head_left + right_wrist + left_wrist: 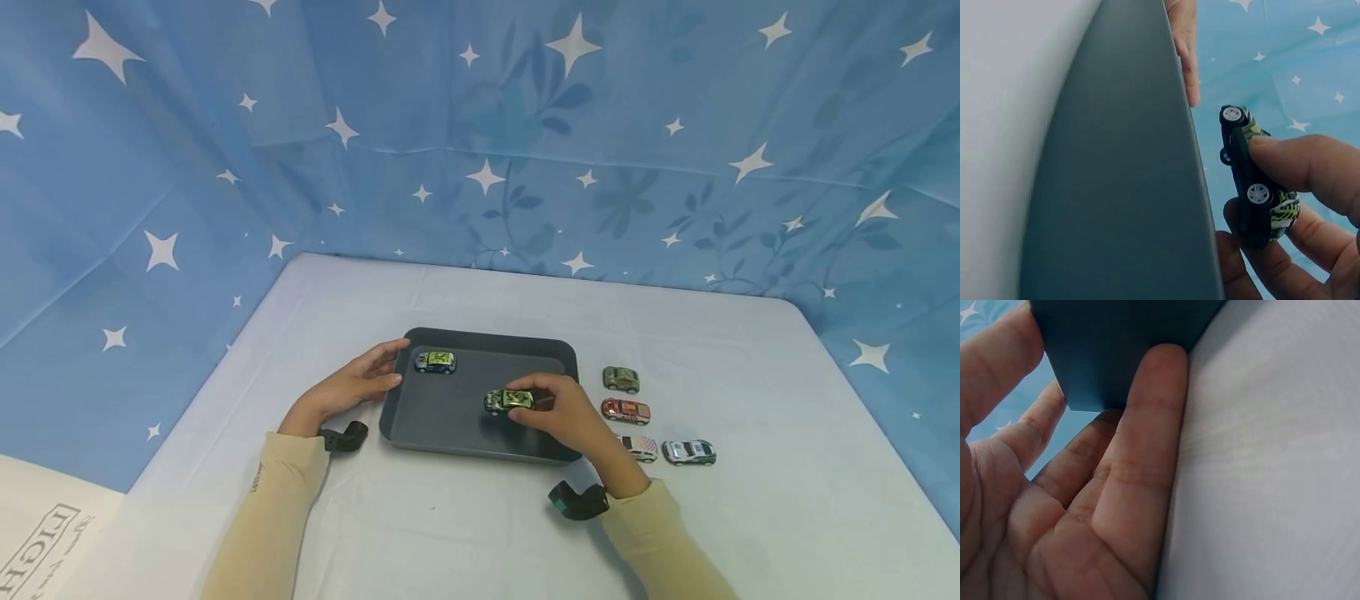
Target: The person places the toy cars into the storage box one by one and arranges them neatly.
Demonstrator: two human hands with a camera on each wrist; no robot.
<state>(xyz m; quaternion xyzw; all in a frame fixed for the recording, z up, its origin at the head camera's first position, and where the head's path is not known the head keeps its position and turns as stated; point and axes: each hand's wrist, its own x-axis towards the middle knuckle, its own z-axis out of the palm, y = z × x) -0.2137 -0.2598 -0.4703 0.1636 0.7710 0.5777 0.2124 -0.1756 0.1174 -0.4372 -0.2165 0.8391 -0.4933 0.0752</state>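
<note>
A toy car with a green, black and yellow camouflage pattern (pixel 509 402) is pinched between the thumb and fingers of my right hand (pixel 558 412), above the dark grey tray (pixel 465 433). In the right wrist view, the held car (pixel 1250 175) shows its wheels and dark underside beyond the tray's side wall (pixel 1122 162). Another toy car, yellow-green and blue (pixel 436 362), sits in the tray's far left corner. My left hand (pixel 356 385) rests against the tray's left side, fingers loosely extended. The left wrist view shows its fingers (pixel 1154 419) touching the tray wall (pixel 1110 356).
Right of the tray stand an olive-green toy car (pixel 621 379), a red one (pixel 626 411), a white patterned one (pixel 641 448) and a silver one (pixel 689 452). A white cloth (pixel 450 533) covers the table. Blue star-print fabric (pixel 450 225) hangs behind.
</note>
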